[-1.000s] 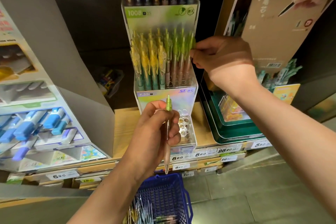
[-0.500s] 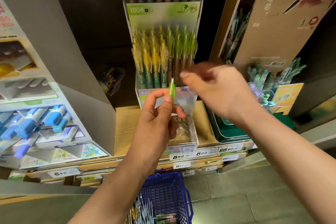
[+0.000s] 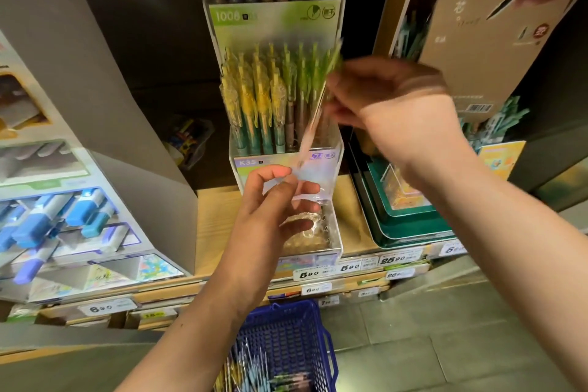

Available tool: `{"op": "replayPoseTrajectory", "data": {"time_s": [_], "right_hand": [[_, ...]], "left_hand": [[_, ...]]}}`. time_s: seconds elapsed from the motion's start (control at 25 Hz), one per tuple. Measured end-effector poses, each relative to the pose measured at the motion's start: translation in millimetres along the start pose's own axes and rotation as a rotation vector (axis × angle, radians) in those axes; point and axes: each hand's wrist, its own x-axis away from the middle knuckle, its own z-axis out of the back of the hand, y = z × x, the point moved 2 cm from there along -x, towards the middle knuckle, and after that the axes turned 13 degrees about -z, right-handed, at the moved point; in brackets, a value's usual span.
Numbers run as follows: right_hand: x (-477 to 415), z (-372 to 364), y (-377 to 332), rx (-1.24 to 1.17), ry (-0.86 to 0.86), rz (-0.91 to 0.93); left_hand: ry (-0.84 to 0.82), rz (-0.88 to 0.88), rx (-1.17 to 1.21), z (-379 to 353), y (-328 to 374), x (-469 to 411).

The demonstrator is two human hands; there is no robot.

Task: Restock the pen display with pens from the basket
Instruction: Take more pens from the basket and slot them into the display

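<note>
Clear acrylic forms the tiered pen display (image 3: 336,149) on the wooden shelf (image 3: 216,226); its upper green label reads "1008" and its lower iridescent label reads "K35". Yellow- and green-topped pens (image 3: 261,105) stand upright in the middle tier. The right hand (image 3: 401,111) pinches one green-topped pen (image 3: 310,127), which is motion-blurred and tilted, its green end up beside the standing pens and its tip down just above the "K35" label. The left hand (image 3: 270,210) is in front of the lowest tier with its fingers loosely curled and holds nothing. Price tags (image 3: 310,274) along the shelf edge read "5.90", "6.90" and "25.90". Below, a blue plastic basket (image 3: 286,337) holds more pens (image 3: 254,372). Writing on the brown card sign (image 3: 477,41) at right cannot be read.
</note>
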Motion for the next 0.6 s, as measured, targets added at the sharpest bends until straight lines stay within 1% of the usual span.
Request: {"op": "replayPoseTrajectory", "data": {"time_s": [0.12, 0.28, 0.36, 0.48, 0.52, 0.6], "right_hand": [[-12.4, -1.4, -18.6, 0.016, 0.058, 0.150], [-17.2, -15.0, -13.1, 0.181, 0.086, 0.228], [-19.6, -20.6, -7.4, 0.321, 0.109, 0.213], [-19.6, -27.9, 1.0, 0.651, 0.116, 0.218], [-19.2, -29.6, 2.9, 0.724, 0.114, 0.233], [-19.4, -31.2, 3.2, 0.778, 0.109, 0.251]], "left_hand": [[0.040, 0.018, 0.024, 7.9, -3.3, 2.4], [0.045, 0.018, -0.010, 14.4, -7.0, 4.4], [0.047, 0.016, -0.025, 15.3, -7.3, 4.4], [0.052, 0.017, -0.055, 18.2, -8.8, 5.1], [0.054, 0.020, -0.057, 18.9, -9.2, 5.4], [0.062, 0.024, -0.059, 20.0, -10.4, 6.1]]}}
